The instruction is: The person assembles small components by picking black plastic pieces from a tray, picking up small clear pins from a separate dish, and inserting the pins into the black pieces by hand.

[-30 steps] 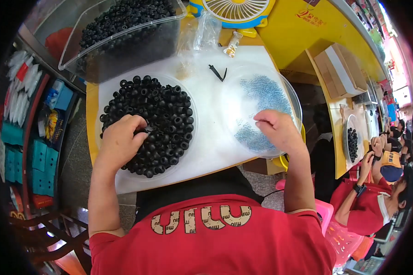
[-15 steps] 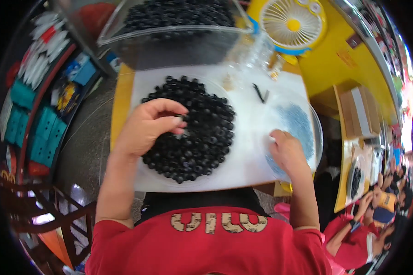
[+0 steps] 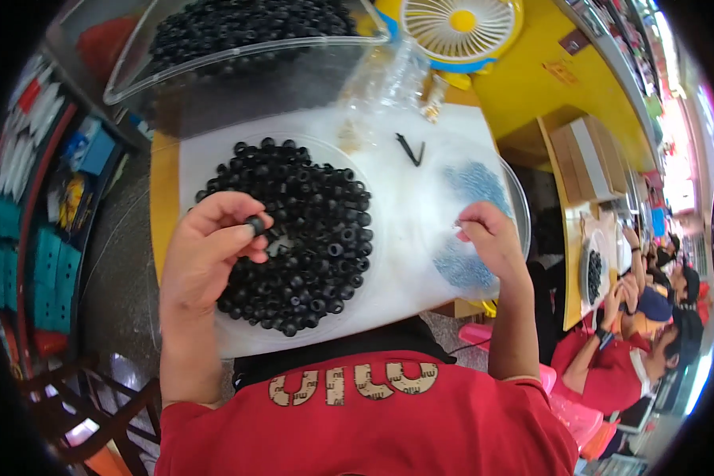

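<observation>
My left hand [image 3: 194, 258] is closed in a pinch on a small black ring-shaped part [image 3: 255, 225], held over the left side of a heap of similar black parts [image 3: 313, 262]. That heap lies on a round clear tray on the white tabletop [image 3: 401, 226]. On the right, my right hand [image 3: 493, 242] pinches a tiny pale piece [image 3: 457, 225], its exact kind too small to make out. Beneath and beside this hand lie small clear-bluish pieces [image 3: 462, 271] in a shallow clear dish. Black tweezers [image 3: 409, 149] rest on the table between the two trays, farther back.
A large clear bin [image 3: 238, 87] of black parts stands at the back left. Behind the tweezers are crumpled clear bags [image 3: 393, 83] and a yellow-and-blue fan [image 3: 460, 28]. Cardboard boxes [image 3: 585, 159] and people in red sit at another table on the right.
The view has shifted, so the table sits farther left. The black part now shows in my left fingertips. My right hand has come up off the bluish pieces with a tiny pale piece.
</observation>
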